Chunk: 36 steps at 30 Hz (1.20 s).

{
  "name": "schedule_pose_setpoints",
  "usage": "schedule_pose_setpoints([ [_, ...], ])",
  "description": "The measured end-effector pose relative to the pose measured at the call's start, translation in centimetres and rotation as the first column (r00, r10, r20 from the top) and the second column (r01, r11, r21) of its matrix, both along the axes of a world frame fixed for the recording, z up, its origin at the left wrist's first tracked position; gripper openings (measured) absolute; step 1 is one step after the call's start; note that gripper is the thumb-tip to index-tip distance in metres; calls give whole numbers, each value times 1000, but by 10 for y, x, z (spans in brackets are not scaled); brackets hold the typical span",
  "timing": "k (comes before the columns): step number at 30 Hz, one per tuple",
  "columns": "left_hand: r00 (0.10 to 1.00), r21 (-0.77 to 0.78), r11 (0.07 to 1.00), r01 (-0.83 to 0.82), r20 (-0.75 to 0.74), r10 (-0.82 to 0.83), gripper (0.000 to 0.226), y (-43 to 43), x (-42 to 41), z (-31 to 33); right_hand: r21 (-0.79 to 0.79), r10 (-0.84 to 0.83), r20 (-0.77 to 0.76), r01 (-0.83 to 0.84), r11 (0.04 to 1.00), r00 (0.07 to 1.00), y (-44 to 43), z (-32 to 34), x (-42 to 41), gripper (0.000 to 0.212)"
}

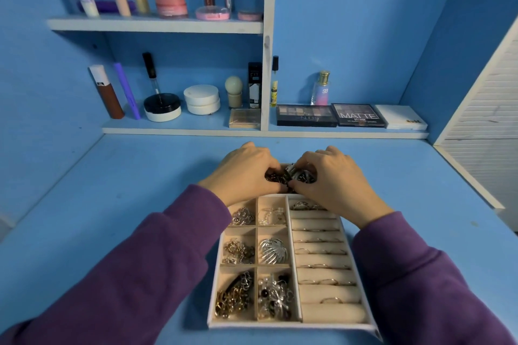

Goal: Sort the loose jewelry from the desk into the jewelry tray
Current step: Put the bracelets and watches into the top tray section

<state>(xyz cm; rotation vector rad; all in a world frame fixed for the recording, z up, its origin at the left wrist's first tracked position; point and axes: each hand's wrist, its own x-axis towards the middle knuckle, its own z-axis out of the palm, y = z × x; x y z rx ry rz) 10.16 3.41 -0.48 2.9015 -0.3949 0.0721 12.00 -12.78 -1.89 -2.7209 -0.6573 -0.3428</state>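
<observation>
A white jewelry tray (291,324) lies on the blue desk in front of me. Its left compartments hold chains, earrings and a silver shell-shaped piece (273,250); its right side has cushion rolls with several rings (322,266). At the tray's far end my left hand (242,173) and my right hand (333,179) meet over a dark tangle of jewelry (291,175). Both hands' fingers curl onto the tangle and pinch it. The tray's far compartment under the hands is mostly hidden.
The back shelves carry cosmetics: jars (201,99), tubes, a perfume bottle (322,88) and eyeshadow palettes (356,115). A white louvred panel (487,120) stands at the right. Blue desk surface (126,176) spreads left and right of the tray.
</observation>
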Motion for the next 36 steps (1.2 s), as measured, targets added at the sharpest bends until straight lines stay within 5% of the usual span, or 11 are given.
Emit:
schedule_pose_setpoints([
  [7,996,97,992,-77,48,72,22,-1,1,11,-81,-5,36,8,997,999,3,1,0,30],
  [14,999,-42,998,-50,2,50,19,-11,2,4,217,-76,-103,97,971,992,-5,-1,2,22],
  [19,998,75,995,-64,34,61,17,-11,3,7,104,-22,-59,28,994,998,-5,-4,-1,25],
  [24,994,-89,990,-107,-4,108,16,2,1,15,56,13,-26,-12,998,1000,-9,-3,-3,29],
  [29,994,-48,998,-49,-96,45,42,10,-6,19,277,-47,38,34,960,998,-13,-1,-2,17],
  [36,997,-126,990,-59,-58,52,47,18,-14,17,267,19,40,-29,963,999,-12,-7,-3,21],
])
